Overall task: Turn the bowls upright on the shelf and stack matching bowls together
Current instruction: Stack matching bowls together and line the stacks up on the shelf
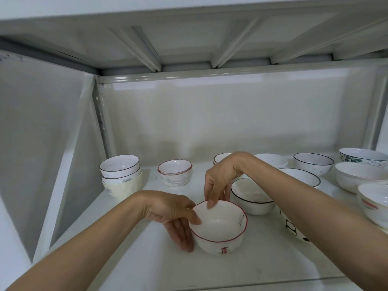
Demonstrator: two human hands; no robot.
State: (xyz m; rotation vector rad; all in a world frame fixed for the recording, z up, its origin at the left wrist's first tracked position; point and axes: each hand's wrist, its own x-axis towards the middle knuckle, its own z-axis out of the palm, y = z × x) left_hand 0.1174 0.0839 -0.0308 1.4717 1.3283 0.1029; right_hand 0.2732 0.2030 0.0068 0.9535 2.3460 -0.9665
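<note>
The red-rimmed bowl (218,226) is sitting upright near the front of the white shelf (130,259), with both hands on it. The left hand (174,215) is wrapping the bowl's left side: its thumb is hooking over the rim while the other fingers are spreading down the outer wall toward the shelf. The right hand (222,177) is reaching down from above, its fingers curled and pinching the far rim, one fingertip pressing just inside the lip. Both hands are closing on this one bowl, at opposite parts of its rim.

Just beside the right hand, a black-rimmed bowl (252,196) is standing upright, partly hidden by the right forearm. Behind the left hand, a small stack of red-rimmed bowls (174,173) is waiting upright, and further left a stack of dark-rimmed bowls (120,174) is nesting in a cream bowl by the shelf's corner post. More upright bowls are crowding the right end of the shelf, among them a green-patterned bowl (363,157).
</note>
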